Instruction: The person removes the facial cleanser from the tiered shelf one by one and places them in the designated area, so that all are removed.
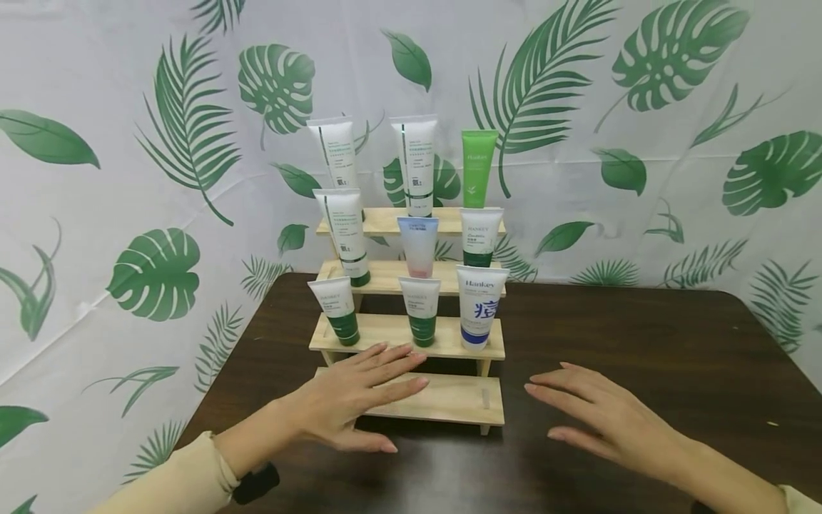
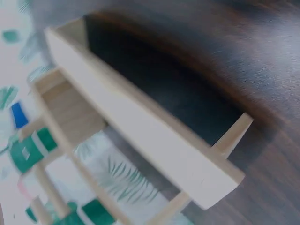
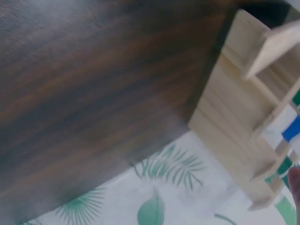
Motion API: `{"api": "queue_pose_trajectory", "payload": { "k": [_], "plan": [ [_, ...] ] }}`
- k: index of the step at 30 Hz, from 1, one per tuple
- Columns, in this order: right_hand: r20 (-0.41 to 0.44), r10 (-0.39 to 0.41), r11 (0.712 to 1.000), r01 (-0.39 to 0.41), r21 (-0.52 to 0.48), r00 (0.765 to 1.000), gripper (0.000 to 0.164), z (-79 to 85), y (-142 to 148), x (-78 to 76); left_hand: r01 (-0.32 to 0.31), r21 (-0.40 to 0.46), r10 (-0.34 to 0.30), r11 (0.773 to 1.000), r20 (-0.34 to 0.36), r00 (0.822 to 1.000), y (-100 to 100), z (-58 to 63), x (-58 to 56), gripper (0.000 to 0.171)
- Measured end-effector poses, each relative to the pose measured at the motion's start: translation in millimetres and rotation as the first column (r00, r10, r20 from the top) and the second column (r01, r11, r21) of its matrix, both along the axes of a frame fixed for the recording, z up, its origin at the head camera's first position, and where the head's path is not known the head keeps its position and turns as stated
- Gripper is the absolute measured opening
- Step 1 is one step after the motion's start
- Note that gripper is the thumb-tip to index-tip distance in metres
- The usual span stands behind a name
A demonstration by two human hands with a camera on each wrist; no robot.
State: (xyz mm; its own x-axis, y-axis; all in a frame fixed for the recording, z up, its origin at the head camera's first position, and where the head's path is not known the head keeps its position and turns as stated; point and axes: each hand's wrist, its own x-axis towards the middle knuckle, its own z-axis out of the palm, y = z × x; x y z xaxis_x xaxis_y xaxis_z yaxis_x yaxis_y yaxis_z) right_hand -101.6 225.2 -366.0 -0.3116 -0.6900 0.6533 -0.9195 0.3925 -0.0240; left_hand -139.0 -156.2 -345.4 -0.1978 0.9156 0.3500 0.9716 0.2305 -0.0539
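Note:
A tiered wooden rack [image 1: 411, 325] stands on the dark table, with squeeze tubes upright on its upper three steps. My left hand [image 1: 353, 400], fingers spread and nearly straight, hovers before the lowest step [image 1: 449, 396] and holds nothing. To the right of the rack, my right hand [image 1: 600, 414] is held over the table with relaxed fingers, also holding nothing. Nearest the hands, on the third step down, are two white-and-green tubes [image 1: 420, 314] and a white-and-blue tube [image 1: 481, 307]. In the right wrist view only a fingertip [image 3: 294, 180] shows at the edge.
Higher on the rack stand tall white tubes [image 1: 414, 160], a bright green tube [image 1: 478, 168], a pale blue-and-pink tube [image 1: 419, 246] and a smaller white-and-green tube [image 1: 480, 235]. A leaf-patterned cloth [image 1: 681, 164] hangs behind the dark wooden table [image 1: 642, 328].

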Motion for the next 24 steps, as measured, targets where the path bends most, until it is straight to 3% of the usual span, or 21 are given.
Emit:
{"api": "queue_pose_trajectory", "payload": {
  "k": [3,5,7,8,10,11,13,14,16,17,18,20,22,24],
  "plan": [
    [0.001,-0.010,0.997,0.010,-0.077,1.000,0.045,10.1,-3.2,-3.6,-0.017,0.213,0.010,0.977,0.036,0.999,-9.6,11.4,-1.7,0.072],
    [-0.001,-0.003,0.992,0.003,-0.130,1.000,0.045,17.0,-5.1,-7.3,-0.027,0.390,0.003,0.920,0.061,0.998,-16.6,19.2,-5.1,0.066],
    [0.000,-0.003,0.983,0.003,-0.183,1.000,0.044,23.6,-6.3,-12.6,-0.070,0.557,0.011,0.828,0.109,0.994,-24.5,27.1,-8.8,0.058],
    [-0.002,-0.003,0.977,0.002,-0.213,1.000,0.044,26.8,-6.5,-16.0,-0.103,0.632,0.002,0.768,0.159,0.987,-28.6,30.7,-11.0,0.055],
    [0.006,-0.020,0.961,0.021,-0.275,1.000,0.045,32.6,-4.7,-23.2,-0.207,0.749,0.013,0.629,0.256,0.967,-36.2,36.7,-16.6,0.046],
    [0.019,-0.041,0.952,0.045,-0.302,0.999,0.045,35.3,-3.0,-26.7,-0.279,0.785,0.013,0.553,0.326,0.945,-39.9,39.3,-19.8,0.042],
    [0.052,-0.088,0.929,0.101,-0.357,0.995,0.045,40.3,0.8,-34.1,-0.434,0.804,0.007,0.407,0.472,0.882,-46.6,42.0,-27.6,0.037],
    [0.079,-0.109,0.915,0.131,-0.382,0.991,0.043,42.5,2.8,-37.4,-0.511,0.789,0.000,0.341,0.543,0.839,-49.2,42.2,-32.2,0.036],
    [0.133,-0.153,0.887,0.195,-0.418,0.979,0.035,46.1,5.5,-43.5,-0.643,0.726,0.014,0.244,0.660,0.751,-53.9,40.0,-41.9,0.037],
    [0.164,-0.174,0.873,0.230,-0.430,0.971,0.031,47.4,6.2,-45.9,-0.694,0.687,0.024,0.213,0.707,0.707,-56.0,37.5,-46.8,0.037],
    [0.197,-0.191,0.858,0.261,-0.443,0.962,0.029,48.8,6.4,-48.1,-0.738,0.646,0.039,0.196,0.746,0.664,-57.8,34.3,-51.3,0.039],
    [0.261,-0.219,0.829,0.320,-0.459,0.940,0.029,50.2,5.7,-52.6,-0.803,0.566,0.068,0.190,0.808,0.585,-60.8,26.7,-59.4,0.042],
    [0.320,-0.234,0.802,0.368,-0.470,0.918,0.031,51.1,4.0,-57.5,-0.844,0.497,0.091,0.202,0.848,0.522,-62.9,18.7,-66.5,0.045],
    [0.366,-0.226,0.781,0.392,-0.486,0.903,0.030,51.7,2.1,-63.6,-0.868,0.443,0.102,0.223,0.875,0.473,-63.9,11.5,-73.3,0.047]
  ]
}}
